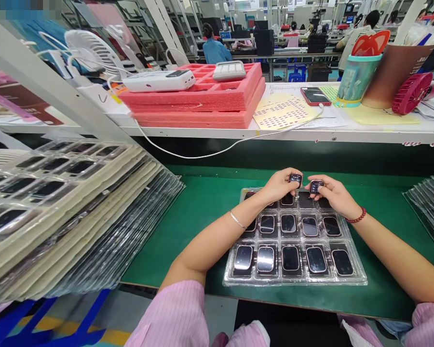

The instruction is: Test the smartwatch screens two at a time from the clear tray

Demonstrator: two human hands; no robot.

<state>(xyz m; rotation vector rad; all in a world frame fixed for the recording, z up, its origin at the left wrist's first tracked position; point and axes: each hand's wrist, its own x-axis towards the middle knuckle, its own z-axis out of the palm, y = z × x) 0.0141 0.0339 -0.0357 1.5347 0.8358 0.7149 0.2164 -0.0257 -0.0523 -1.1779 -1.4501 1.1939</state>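
Over the far edge of a clear plastic tray [358, 278], my left hand [281, 185] grips a small square watch-like device [295, 179] with a lit screen. Close beside it on the right, my right hand [338, 195] holds a second such device [316, 186], its screen also lit. The two devices are slightly apart. Several dark-screened devices [291, 258] sit face up in the tray's compartments, in rows. My hands partly cover the tray's far row. The tray lies on a green work surface [198, 202].
Tall stacks of plastic trays [104, 207] stand at the left, and more trays [432, 207] at the right edge. A white shelf [292, 137] crosses behind, bearing red foam trays [202, 113], a phone [316, 96] and a cup [358, 79]. A white cable [202, 156] hangs below it.
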